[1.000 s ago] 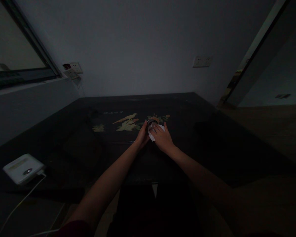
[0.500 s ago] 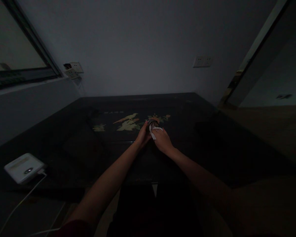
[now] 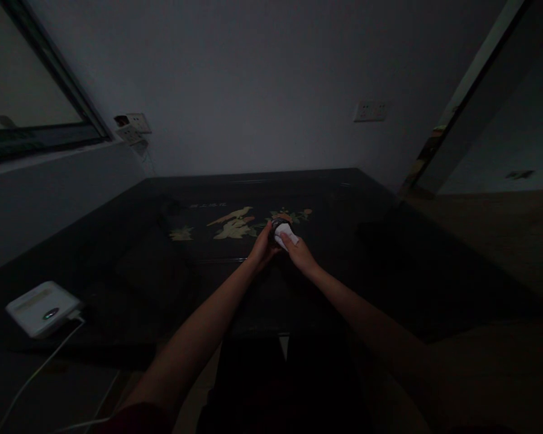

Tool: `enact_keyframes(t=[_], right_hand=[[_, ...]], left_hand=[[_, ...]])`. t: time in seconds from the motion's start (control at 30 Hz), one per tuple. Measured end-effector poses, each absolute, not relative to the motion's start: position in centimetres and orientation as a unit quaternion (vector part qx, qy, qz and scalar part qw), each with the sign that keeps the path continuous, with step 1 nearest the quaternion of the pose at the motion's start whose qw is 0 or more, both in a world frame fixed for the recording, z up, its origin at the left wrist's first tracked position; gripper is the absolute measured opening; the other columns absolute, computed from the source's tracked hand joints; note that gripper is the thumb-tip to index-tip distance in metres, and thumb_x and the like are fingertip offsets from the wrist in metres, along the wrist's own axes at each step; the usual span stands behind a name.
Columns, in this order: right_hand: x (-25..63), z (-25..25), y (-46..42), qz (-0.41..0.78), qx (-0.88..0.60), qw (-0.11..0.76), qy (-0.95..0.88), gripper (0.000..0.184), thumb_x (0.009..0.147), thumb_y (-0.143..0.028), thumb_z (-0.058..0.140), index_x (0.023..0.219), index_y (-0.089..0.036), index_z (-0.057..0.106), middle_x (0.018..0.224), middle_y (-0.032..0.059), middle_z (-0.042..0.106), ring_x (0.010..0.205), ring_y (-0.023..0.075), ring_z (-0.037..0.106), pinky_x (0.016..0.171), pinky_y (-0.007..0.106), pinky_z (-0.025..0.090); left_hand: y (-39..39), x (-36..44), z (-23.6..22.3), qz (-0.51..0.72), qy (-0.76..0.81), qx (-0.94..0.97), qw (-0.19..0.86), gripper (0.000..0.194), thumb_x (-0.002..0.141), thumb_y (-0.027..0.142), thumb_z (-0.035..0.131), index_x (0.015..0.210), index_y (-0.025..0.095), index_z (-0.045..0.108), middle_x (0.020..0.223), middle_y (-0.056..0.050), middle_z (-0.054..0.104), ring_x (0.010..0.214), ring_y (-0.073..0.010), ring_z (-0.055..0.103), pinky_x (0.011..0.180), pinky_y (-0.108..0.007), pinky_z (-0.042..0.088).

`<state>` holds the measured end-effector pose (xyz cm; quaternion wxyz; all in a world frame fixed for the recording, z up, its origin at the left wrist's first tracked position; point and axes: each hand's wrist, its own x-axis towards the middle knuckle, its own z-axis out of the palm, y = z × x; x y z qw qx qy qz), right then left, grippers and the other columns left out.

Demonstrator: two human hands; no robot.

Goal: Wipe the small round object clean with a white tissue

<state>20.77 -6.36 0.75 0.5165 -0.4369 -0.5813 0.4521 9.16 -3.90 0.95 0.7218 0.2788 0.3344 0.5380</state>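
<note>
My left hand [image 3: 263,246] is closed around the side of a small dark, shiny round object [image 3: 275,223]; the dim light hides what kind it is. In my right hand [image 3: 300,253] is a white tissue [image 3: 285,234], pinched with the thumb on top. The tissue lies against the upper side of the dark object and covers part of it. Both hands meet above the middle of a dark table [image 3: 271,301], just in front of its bird-and-flower picture [image 3: 233,226].
A white box-shaped device [image 3: 43,307] with a white cable [image 3: 40,367] stands at the table's left. Sockets [image 3: 370,111] and a plugged-in adapter [image 3: 129,132] are on the wall behind. A window [image 3: 31,78] is at the upper left.
My right hand has shifted on the tissue, with the thumb now on top. The tissue lies flatter and covers more of the dark object. My left hand has hardly moved.
</note>
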Motion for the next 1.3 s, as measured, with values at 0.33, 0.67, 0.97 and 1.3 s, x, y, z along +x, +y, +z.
enact_keyframes(t=[0.33, 0.67, 0.97, 1.3], right_hand=[[20.8, 0.8, -6.9, 0.311, -0.436, 0.453, -0.712, 0.041, 0.094, -0.043, 0.04, 0.105, -0.01, 0.062, 0.097, 0.0106, 0.068, 0.089, 0.0196, 0.062, 0.082, 0.031, 0.047], [21.4, 2.1, -7.5, 0.031, -0.459, 0.259, -0.849, 0.042, 0.1, -0.041, 0.031, 0.108, -0.014, 0.062, 0.115, 0.0136, 0.064, 0.111, 0.0228, 0.055, 0.098, 0.035, 0.04], [21.7, 2.8, -8.1, -0.005, -0.48, 0.209, -0.852, 0.037, 0.099, -0.039, 0.035, 0.117, -0.019, 0.061, 0.123, 0.0128, 0.062, 0.121, 0.0257, 0.05, 0.104, 0.052, 0.034], [22.1, 3.2, -8.1, -0.099, -0.452, 0.192, -0.866, 0.036, 0.094, -0.019, 0.042, 0.126, -0.017, 0.058, 0.138, 0.0162, 0.052, 0.129, 0.0286, 0.044, 0.112, 0.065, 0.012]], left_hand=[[-3.9, 9.2, 0.9, 0.54, 0.324, 0.28, 0.725, 0.035, 0.091, 0.043, 0.05, 0.103, 0.015, 0.067, 0.101, -0.009, 0.071, 0.093, -0.0193, 0.066, 0.083, -0.03, 0.052], [-4.1, 9.4, 1.4, 0.549, 0.284, 0.274, 0.737, 0.035, 0.094, 0.04, 0.046, 0.1, 0.014, 0.069, 0.097, -0.007, 0.072, 0.099, -0.0181, 0.066, 0.093, -0.027, 0.048], [-4.0, 9.3, 1.3, 0.534, 0.277, 0.282, 0.747, 0.039, 0.095, 0.042, 0.043, 0.096, 0.013, 0.069, 0.098, -0.008, 0.072, 0.101, -0.0192, 0.065, 0.091, -0.028, 0.049], [-3.3, 9.2, 0.5, 0.527, 0.286, 0.281, 0.749, 0.042, 0.092, 0.046, 0.047, 0.11, 0.014, 0.067, 0.1, -0.01, 0.072, 0.095, -0.0208, 0.067, 0.086, -0.03, 0.052]])
